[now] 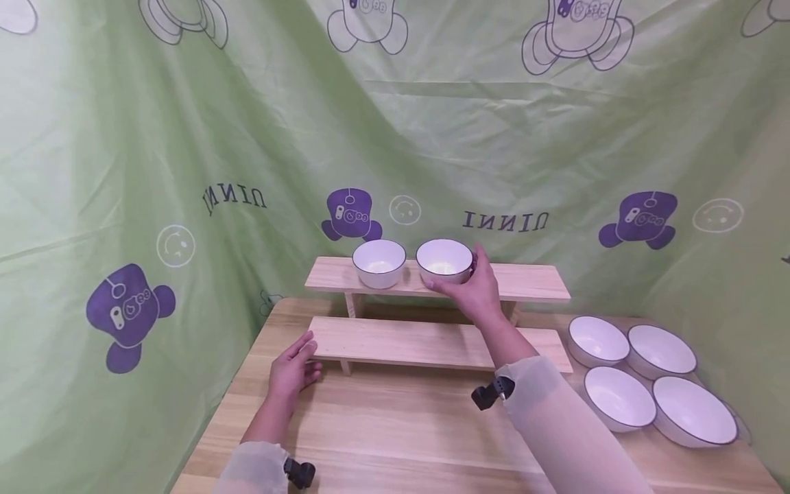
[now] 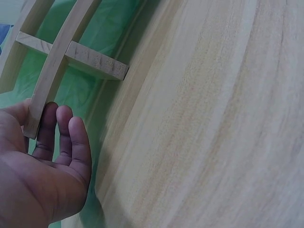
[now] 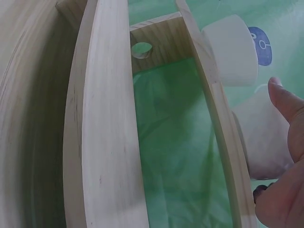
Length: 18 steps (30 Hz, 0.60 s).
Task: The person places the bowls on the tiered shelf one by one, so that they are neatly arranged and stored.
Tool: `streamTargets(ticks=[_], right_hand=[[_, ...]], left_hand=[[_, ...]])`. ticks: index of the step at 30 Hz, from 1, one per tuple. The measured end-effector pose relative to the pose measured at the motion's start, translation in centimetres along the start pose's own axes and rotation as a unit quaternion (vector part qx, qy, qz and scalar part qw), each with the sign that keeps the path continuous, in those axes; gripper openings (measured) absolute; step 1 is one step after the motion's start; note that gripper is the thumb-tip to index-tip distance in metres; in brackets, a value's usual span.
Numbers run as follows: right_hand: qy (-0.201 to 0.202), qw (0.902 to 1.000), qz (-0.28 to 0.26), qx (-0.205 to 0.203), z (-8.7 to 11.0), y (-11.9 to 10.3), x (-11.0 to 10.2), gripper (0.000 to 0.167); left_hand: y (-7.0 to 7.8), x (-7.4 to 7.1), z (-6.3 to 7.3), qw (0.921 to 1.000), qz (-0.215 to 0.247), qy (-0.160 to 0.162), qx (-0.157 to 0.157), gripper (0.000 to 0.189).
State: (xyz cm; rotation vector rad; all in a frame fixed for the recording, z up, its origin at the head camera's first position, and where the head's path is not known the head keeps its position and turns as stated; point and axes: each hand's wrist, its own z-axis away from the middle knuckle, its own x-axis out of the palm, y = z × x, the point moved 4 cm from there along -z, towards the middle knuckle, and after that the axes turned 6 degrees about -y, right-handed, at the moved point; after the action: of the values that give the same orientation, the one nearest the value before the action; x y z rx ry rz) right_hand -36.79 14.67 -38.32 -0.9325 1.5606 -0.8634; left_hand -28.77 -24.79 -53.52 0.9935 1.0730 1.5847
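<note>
A two-tier wooden shelf stands at the back of the table, with an upper board and a lower board. On the upper board, my right hand grips a white dark-rimmed bowl by its right side, thumb at the front. A matching bowl sits just left of it with a small gap. My left hand holds the left end of the lower board; in the left wrist view the thumb and forefinger pinch the board end. The right wrist view shows the held bowl partly behind the hand.
Several larger white bowls stand at the table's right side, among them a front-right bowl and a back-left bowl. A green printed curtain hangs behind the shelf and along both sides. The wooden table extends in front.
</note>
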Motion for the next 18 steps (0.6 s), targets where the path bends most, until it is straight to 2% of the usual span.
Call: streamTargets(ticks=[9,15,18], right_hand=[[0.004,0.9993,-0.038,0.006,0.7,0.4,-0.8,0.139],[0.008,0.9974,-0.07,0.015,2.1,0.7,-1.5,0.136],[0.01,0.9967,-0.081,0.003,2.8,1.0,-2.0,0.136]], left_hand=[[0.2,0.1,-0.1,1.0,0.002,-0.006,0.003,0.06],[0.0,0.1,-0.2,0.9999,0.005,-0.007,0.005,0.061],[-0.1,0.0,-0.2,0.9999,0.007,-0.009,0.004,0.061]])
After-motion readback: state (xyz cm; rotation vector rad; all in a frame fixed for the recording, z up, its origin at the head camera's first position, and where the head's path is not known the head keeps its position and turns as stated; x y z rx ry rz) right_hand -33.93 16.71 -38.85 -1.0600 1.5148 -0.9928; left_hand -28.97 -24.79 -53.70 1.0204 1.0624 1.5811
